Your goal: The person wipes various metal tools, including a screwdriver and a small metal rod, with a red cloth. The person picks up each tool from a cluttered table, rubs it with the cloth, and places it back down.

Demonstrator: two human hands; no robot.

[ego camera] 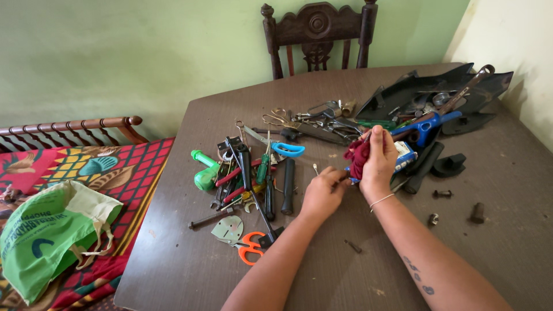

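My right hand [380, 161] is raised over the brown table [190, 253] and grips a dark red cloth [357, 154] bunched against its fingers. My left hand [324, 190] sits just left of it, fingers closed on a small thin item that touches the cloth; what that item is cannot be made out. Both hands hover beside a pile of tools [259, 173] with screwdrivers, pliers and wrenches. Orange-handled scissors [250, 246] lie near my left forearm.
A black plastic tray [489, 92] with tools and a blue-handled tool [429, 124] lies at the far right. Loose bolts [442, 194] dot the right side. A green tool [204, 173] lies left of the pile. A wooden chair [317, 34] stands behind; a green bag [40, 242] rests on a bed.
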